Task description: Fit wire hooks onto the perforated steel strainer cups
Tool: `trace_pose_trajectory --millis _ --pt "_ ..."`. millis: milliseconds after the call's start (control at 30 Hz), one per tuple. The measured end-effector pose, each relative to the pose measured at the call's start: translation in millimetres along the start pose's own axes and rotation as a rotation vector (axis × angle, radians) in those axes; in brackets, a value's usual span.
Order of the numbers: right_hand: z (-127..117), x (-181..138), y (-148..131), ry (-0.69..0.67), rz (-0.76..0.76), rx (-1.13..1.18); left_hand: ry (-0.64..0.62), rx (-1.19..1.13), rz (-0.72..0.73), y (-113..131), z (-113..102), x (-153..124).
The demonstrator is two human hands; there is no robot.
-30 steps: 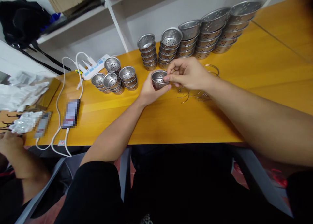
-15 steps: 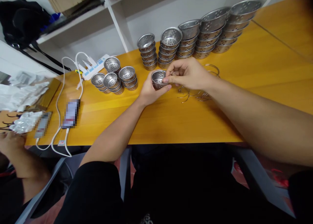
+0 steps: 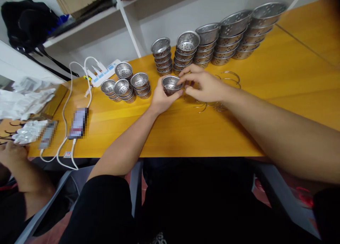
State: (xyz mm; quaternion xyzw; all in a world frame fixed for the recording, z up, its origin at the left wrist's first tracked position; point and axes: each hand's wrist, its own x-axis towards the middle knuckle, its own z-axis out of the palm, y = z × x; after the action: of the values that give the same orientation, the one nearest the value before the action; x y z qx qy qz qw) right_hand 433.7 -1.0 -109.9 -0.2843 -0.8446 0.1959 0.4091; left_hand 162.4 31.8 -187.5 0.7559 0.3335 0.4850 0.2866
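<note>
Small round perforated steel cup [image 3: 171, 84] clasped in left hand [image 3: 161, 99]; right hand [image 3: 206, 87] just beside it, fingertips on rim, grip unclear.

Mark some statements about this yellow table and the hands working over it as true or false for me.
1. The left hand holds a small perforated metal cup. True.
2. The right hand rests flat on a phone. False: its fingers are at the cup's rim, and the phone lies far off by the white cable.
3. Stacks of metal cups stand along the back of the table. True.
4. The wire rings lie beside the power strip. False: the wire rings lie by the right hand, and the power strip is on the other side of it.
5. Another person's hand shows at the lower left. True.
</note>
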Motion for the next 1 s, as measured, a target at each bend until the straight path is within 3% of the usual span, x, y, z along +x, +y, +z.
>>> trace_pose_trajectory --millis 200,433,533,633,700,800,867,1000 --pt "3 -2 -1 -0.130 0.029 0.057 -0.010 -0.068 0.028 0 4 0" --pt "2 -2 1 -0.063 0.031 0.023 -0.041 -0.038 -0.026 5 2 -4" --pt "2 -3 8 -0.018 0.075 -0.045 0.032 0.087 0.044 24 -2 0" --pt "1 -5 18 0.009 0.104 -0.122 0.153 0.166 0.157 58 -3 3" --pt "1 -5 23 -0.008 0.121 -0.158 0.105 0.164 0.288 86 1 0" --pt "5 -3 27 -0.068 0.137 -0.182 -0.139 0.115 0.499 119 13 -12" --pt "11 0 28 -0.079 0.134 -0.191 -0.239 0.088 0.480 132 21 -20" --pt "28 4 29 -0.028 0.165 -0.205 -0.236 0.074 0.449 134 27 -25"
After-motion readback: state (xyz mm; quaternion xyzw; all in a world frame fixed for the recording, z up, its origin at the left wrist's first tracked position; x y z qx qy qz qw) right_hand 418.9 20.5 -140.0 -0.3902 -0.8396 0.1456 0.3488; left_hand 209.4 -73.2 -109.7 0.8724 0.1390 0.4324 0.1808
